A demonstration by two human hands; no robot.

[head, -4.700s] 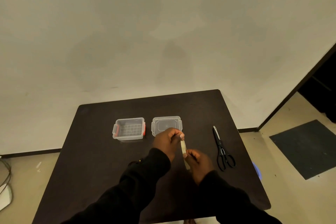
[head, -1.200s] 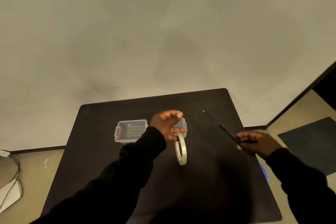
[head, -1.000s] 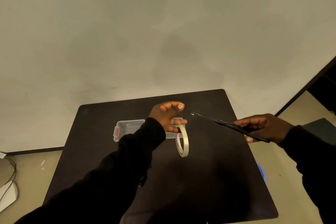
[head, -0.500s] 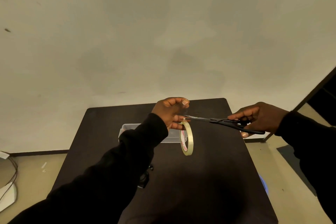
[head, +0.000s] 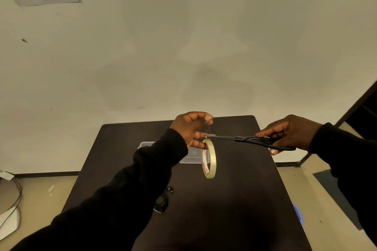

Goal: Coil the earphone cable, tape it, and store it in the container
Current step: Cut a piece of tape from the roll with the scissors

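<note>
Left hand (head: 190,129) holds tape roll (head: 208,158); right hand (head: 289,131) holds scissors (head: 251,140) beside it.

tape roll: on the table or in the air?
In the air. The tape roll hangs on edge from the left hand, above the table; scissors in the right hand meet its strip.

tape roll (head: 209,158) pale yellow, maybe red print inside | scissors (head: 253,140) black | table (head: 234,199) dark brown

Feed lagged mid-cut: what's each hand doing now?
Left hand: holding the tape roll, strip pinched above.
Right hand: gripping the scissors.
</note>
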